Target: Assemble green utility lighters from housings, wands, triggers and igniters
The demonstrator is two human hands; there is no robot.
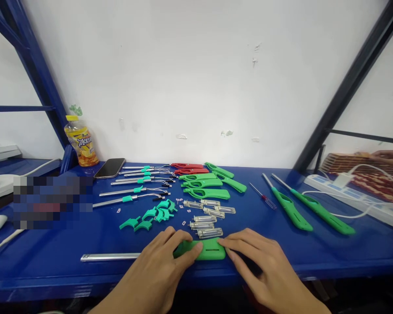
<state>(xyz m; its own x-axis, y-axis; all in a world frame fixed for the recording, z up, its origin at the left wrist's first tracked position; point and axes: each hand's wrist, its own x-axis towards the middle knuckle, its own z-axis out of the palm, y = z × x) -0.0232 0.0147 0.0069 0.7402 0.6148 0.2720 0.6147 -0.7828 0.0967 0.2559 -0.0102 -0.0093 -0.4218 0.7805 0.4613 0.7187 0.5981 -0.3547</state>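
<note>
A green long-nosed lighter (212, 254) lies sideways near the table's front edge, its silver tube (109, 257) pointing left. My left hand (170, 257) is closed around the handle, thumb on its near face; the middle of the lighter is hidden under it. My right hand (257, 257) touches the handle's right end with bent fingers, thumb and index close together at the corner. Whether a small part sits between those fingertips I cannot make out. Just behind the handle lie several clear fuel tanks (210, 233) and, to their left, several teal triggers (144, 224).
Metal tubes with wires (113, 203) lie at left, green handle shells (208, 193) and red ones (187, 165) behind. A screwdriver (263, 196) and two lighters (291, 209) are at right, near a power strip (356, 196). A phone (109, 168) and bottle (81, 141) stand back left. Another person's hand (389, 158) shows far right.
</note>
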